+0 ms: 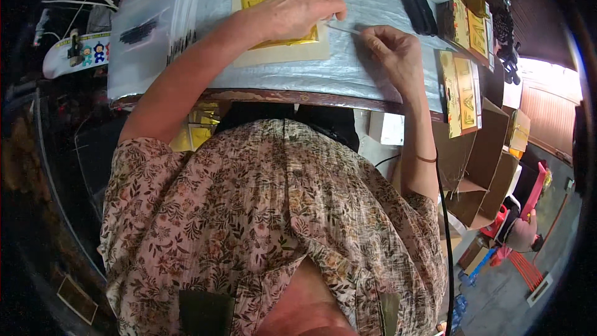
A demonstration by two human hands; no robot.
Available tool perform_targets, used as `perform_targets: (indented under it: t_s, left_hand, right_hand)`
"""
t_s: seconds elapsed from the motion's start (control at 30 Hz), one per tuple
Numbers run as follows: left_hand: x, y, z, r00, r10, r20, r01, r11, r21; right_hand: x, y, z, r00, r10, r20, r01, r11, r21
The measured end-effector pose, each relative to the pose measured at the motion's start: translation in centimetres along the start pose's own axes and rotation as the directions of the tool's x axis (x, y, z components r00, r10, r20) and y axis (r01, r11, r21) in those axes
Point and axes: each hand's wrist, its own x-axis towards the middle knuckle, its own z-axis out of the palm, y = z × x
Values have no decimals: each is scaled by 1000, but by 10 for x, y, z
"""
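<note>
On the table, a shiny gold foil piece (305,34) lies on a beige card (280,57). My left hand (305,9) reaches across from the left and covers part of the foil, its fingers bent and closed. A thin pale cord (345,28) runs from beneath these fingers to my right hand (396,53). That hand is pinched, thumb and forefinger together on the cord's other end, just right of the card. Where the cord meets the left fingertips is partly hidden.
The table (348,84) has a silvery covering. Clear plastic bags (149,31) lie at the left. A black case (420,11) rests toward the back right, near gold-lettered packs (460,93). Open cardboard boxes (476,155) stand right of the table; another person (523,233) is farther off.
</note>
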Motion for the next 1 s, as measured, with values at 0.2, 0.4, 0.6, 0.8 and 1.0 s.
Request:
perform_targets:
  t_s: [0.2, 0.4, 0.6, 0.8, 1.0]
  left_hand:
    - [3, -2, 4, 982, 92, -167, -65, 985, 161]
    - [-46, -6, -10, 986, -119, -117, 132, 985, 114]
    - [-62, 8, 18, 958, -259, -122, 286, 893, 348]
    - [-51, 17, 28, 939, -310, -150, 342, 889, 304]
    - [-47, 15, 32, 929, -324, -177, 360, 901, 241]
  right_hand:
    - [-5, -7, -6, 990, 31, 139, -28, 999, -25]
    - [-1, -6, -10, 987, -10, 162, 30, 992, -121]
    - [5, -8, -6, 959, -69, 274, 114, 982, -152]
    - [-1, -11, -3, 966, -105, 235, 142, 979, -149]
    - [-9, -5, -7, 975, -103, 197, 134, 979, -153]
